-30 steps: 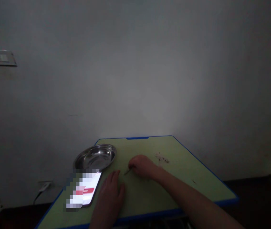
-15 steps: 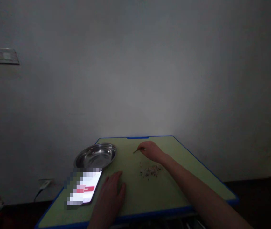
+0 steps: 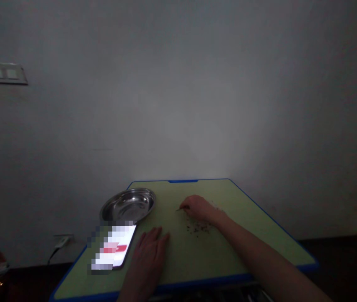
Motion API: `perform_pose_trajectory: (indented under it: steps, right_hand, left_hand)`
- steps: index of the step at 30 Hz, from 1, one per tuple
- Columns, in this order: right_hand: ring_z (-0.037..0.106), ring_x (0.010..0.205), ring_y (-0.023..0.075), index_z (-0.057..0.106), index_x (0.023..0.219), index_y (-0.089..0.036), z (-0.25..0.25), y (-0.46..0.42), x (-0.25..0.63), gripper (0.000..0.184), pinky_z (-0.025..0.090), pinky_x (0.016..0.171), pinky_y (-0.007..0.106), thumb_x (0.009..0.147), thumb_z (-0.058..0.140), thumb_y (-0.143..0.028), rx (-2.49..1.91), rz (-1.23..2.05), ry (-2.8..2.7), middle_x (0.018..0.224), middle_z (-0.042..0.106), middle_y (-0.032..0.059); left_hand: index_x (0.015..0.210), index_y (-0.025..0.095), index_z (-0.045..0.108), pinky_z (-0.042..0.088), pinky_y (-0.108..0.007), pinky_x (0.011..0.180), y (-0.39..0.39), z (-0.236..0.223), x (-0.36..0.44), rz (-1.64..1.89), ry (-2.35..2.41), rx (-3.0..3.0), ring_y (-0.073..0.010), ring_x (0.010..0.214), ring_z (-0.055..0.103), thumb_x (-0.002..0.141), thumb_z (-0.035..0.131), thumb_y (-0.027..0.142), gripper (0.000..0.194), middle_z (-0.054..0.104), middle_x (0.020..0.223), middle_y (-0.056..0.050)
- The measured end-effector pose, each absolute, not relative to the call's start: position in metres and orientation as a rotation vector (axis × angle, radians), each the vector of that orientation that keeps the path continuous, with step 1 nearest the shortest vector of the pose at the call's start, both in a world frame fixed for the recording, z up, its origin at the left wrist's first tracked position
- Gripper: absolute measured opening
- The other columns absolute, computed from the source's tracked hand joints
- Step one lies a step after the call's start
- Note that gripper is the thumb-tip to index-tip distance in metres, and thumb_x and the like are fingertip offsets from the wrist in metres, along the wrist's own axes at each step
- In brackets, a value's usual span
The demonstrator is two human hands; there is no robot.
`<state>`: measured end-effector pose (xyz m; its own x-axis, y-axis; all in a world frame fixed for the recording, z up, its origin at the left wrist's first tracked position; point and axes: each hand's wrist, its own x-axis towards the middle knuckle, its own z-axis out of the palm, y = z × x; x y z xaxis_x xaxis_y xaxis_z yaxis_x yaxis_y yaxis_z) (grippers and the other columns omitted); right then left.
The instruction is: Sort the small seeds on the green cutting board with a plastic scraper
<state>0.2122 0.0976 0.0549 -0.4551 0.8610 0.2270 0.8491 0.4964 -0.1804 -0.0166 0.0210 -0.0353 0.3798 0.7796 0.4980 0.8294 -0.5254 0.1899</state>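
My right hand [image 3: 197,208] is closed in a pinch around a thin, dark, slender tool [image 3: 179,209], whose tip sticks out to the left; its kind is too small to make out. Beneath and beside this hand lies a scatter of small dark and pale bits, like seeds or grains [image 3: 197,230], partly covered by the hand and wrist. My left hand [image 3: 149,251] rests palm down on the yellow-green table [image 3: 191,260], fingers stretched out, holding nothing. Just left of it is a phone [image 3: 120,247] with a lit screen, partly blurred out.
A shallow steel bowl [image 3: 130,205] stands at the table's left side, behind the phone. The table has a blue rim [image 3: 183,181] and meets a grey wall [image 3: 178,105]. A plug with a cable [image 3: 61,242] is in the wall at lower left.
My right hand has come down and nearer to me with the slender tool, now covering part of the scattered bits. My left hand stays flat, its fingers shifted slightly.
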Motion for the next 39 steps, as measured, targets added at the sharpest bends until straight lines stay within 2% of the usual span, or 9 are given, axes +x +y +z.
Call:
perform_pose_trajectory:
  steps: [4, 8, 14, 19, 23, 26, 31, 35, 39]
  right_hand:
    - [0.067, 0.092, 0.0213, 0.076, 0.1, -0.024, 0.056, 0.08, 0.219, 0.032, 0.046, 0.082, 0.028, 0.077, 0.056, -0.014, -1.345, 0.14, -2.511, 0.097, 0.076, 0.0052]
    - [0.068, 0.089, 0.0205, 0.077, 0.094, -0.027, 0.062, 0.069, 0.23, 0.03, 0.046, 0.081, 0.028, 0.077, 0.056, -0.013, -1.275, 0.224, -2.453, 0.093, 0.076, 0.0032]
    - [0.067, 0.086, 0.0187, 0.075, 0.096, -0.02, 0.064, 0.077, 0.267, 0.024, 0.048, 0.079, 0.03, 0.08, 0.056, -0.024, -1.261, 0.339, -2.021, 0.095, 0.075, 0.0063]
    - [0.062, 0.058, 0.0164, 0.072, 0.09, -0.014, 0.045, 0.088, 0.32, 0.028, 0.049, 0.055, 0.027, 0.073, 0.06, -0.032, -1.316, 0.432, -1.553, 0.072, 0.073, 0.0064]
    - [0.053, 0.044, 0.013, 0.068, 0.086, -0.013, 0.026, 0.091, 0.355, 0.033, 0.044, 0.043, 0.025, 0.073, 0.055, -0.039, -1.362, 0.434, -1.223, 0.059, 0.066, 0.0034]
    - [0.047, 0.038, 0.0115, 0.066, 0.089, -0.012, 0.014, 0.093, 0.369, 0.035, 0.04, 0.039, 0.025, 0.073, 0.052, -0.04, -1.414, 0.421, -1.062, 0.057, 0.064, 0.0024]
    - [0.05, 0.041, 0.0144, 0.066, 0.095, -0.01, 0.005, 0.09, 0.375, 0.038, 0.04, 0.043, 0.026, 0.077, 0.047, -0.037, -1.545, 0.344, -0.962, 0.059, 0.064, 0.0031]
    - [0.061, 0.056, 0.0197, 0.068, 0.094, -0.011, 0.006, 0.084, 0.376, 0.036, 0.044, 0.055, 0.028, 0.081, 0.045, -0.036, -1.668, 0.248, -0.981, 0.06, 0.066, 0.0051]
    - [0.065, 0.065, 0.0209, 0.068, 0.096, -0.013, 0.008, 0.08, 0.378, 0.034, 0.045, 0.062, 0.028, 0.084, 0.042, -0.032, -1.81, 0.172, -1.008, 0.071, 0.071, 0.0079]
  left_hand:
    - [0.126, 0.02, 0.056, 0.036, -0.047, 0.107, 0.017, -0.026, -0.016, -0.823, -1.447, -2.559, -0.0246, 0.125, 0.051, 0.083, 0.037, 0.014, 0.048, 0.06, 0.13, -0.01]
    - [0.127, 0.02, 0.056, 0.038, -0.041, 0.106, 0.014, -0.014, -0.014, -0.826, -1.494, -2.579, -0.0207, 0.122, 0.054, 0.087, 0.033, 0.021, 0.046, 0.06, 0.131, -0.007]
    - [0.133, 0.014, 0.05, 0.04, -0.045, 0.106, 0.01, -0.005, -0.008, -0.797, -1.663, -2.547, -0.0219, 0.121, 0.055, 0.081, 0.033, 0.014, 0.054, 0.06, 0.131, -0.01]
    - [0.122, 0.016, 0.06, 0.037, -0.05, 0.106, 0.009, 0.0, -0.002, -0.721, -1.748, -2.544, -0.0265, 0.125, 0.051, 0.083, 0.037, 0.02, 0.046, 0.06, 0.131, -0.012]
    - [0.121, 0.014, 0.061, 0.036, -0.052, 0.106, 0.009, 0.004, 0.0, -0.662, -1.79, -2.539, -0.0287, 0.126, 0.05, 0.084, 0.04, 0.026, 0.044, 0.058, 0.132, -0.015]
    - [0.12, 0.014, 0.062, 0.038, -0.05, 0.106, 0.009, 0.006, 0.0, -0.621, -1.795, -2.542, -0.0285, 0.126, 0.05, 0.084, 0.041, 0.029, 0.044, 0.058, 0.132, -0.015]
    - [0.118, 0.016, 0.063, 0.038, -0.05, 0.105, 0.009, 0.009, -0.001, -0.586, -1.775, -2.532, -0.028, 0.126, 0.05, 0.085, 0.042, 0.031, 0.042, 0.058, 0.132, -0.014]
    - [0.118, 0.016, 0.063, 0.04, -0.049, 0.104, 0.011, 0.006, -0.003, -0.593, -1.745, -2.522, -0.0283, 0.124, 0.052, 0.085, 0.041, 0.034, 0.043, 0.059, 0.131, -0.015]
    - [0.117, 0.015, 0.064, 0.041, -0.051, 0.102, 0.017, -0.001, -0.006, -0.616, -1.721, -2.517, -0.0305, 0.122, 0.054, 0.083, 0.043, 0.035, 0.044, 0.06, 0.13, -0.016]
